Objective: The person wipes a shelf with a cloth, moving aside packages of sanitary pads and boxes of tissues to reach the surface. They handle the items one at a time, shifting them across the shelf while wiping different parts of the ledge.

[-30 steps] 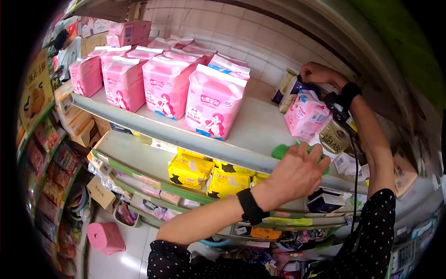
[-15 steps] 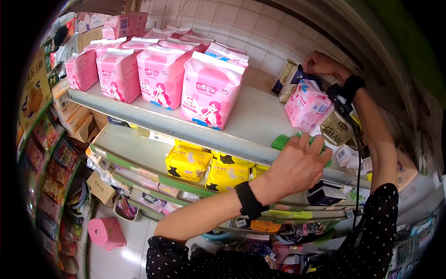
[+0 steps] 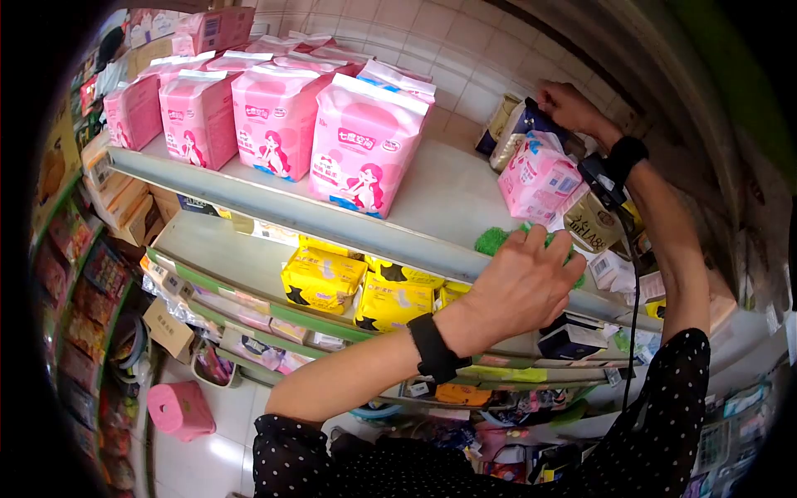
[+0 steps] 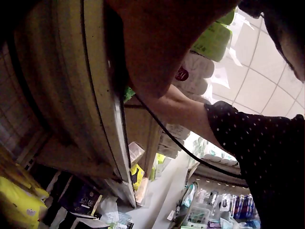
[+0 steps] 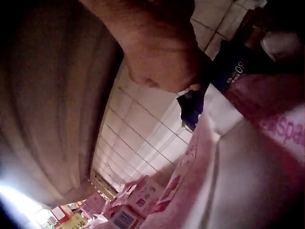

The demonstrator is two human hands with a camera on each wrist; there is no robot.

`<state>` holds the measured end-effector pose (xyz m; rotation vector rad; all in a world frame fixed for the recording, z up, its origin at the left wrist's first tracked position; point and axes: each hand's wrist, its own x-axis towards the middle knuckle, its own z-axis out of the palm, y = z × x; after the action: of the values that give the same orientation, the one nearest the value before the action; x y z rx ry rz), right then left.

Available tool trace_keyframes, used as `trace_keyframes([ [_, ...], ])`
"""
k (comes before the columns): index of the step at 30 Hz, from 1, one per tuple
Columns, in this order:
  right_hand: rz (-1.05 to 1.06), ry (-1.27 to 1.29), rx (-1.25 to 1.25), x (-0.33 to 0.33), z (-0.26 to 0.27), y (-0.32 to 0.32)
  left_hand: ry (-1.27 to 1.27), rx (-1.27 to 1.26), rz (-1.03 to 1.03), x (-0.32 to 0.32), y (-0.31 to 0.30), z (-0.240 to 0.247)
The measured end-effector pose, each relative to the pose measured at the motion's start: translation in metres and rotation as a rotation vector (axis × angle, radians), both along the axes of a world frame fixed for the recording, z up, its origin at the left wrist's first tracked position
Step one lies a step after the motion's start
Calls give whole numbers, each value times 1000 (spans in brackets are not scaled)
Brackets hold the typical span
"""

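My left hand (image 3: 525, 289) is at the upper shelf's front edge, fingers curled over a fuzzy green cloth (image 3: 491, 241) that shows around them. In the left wrist view this hand (image 4: 155, 47) is dark, with a bit of green cloth (image 4: 128, 93) below it. Farther back on the right, my right hand (image 3: 574, 108) grips the top of a dark blue package (image 3: 525, 121). The right wrist view shows the hand (image 5: 162, 59) curled, dark blue wrapping (image 5: 191, 109) at its fingers. A pink pack (image 3: 538, 178) leans in front of the dark blue package.
Pink packs (image 3: 361, 149) stand in rows on the left of the upper shelf (image 3: 290, 214). Yellow packs (image 3: 322, 278) sit on the shelf below. A gold pack (image 3: 591, 224) and a black cable (image 3: 634, 307) are by my right forearm. A pink stool (image 3: 181, 411) is on the floor.
The head view has shifted, so the shelves and packs appear higher and farther left. More of the dark blue package shows beside my right hand. Both hands keep their holds.
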<state>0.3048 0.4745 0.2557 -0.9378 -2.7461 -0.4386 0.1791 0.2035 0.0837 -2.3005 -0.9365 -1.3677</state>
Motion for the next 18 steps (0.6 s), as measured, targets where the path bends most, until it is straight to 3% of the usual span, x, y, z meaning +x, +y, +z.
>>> trace_keyframes([
  [3,-46,-58,-34,-3,8,-4,-10,-8,-10,-1,-1,0],
  [6,-24,21,-314,-4,7,-3,-2,7,10,0,-2,0],
  [9,-38,100,-418,-1,8,-13,-3,2,10,0,-2,0],
  [18,-25,-90,-341,-8,11,2,13,-5,14,1,0,0],
])
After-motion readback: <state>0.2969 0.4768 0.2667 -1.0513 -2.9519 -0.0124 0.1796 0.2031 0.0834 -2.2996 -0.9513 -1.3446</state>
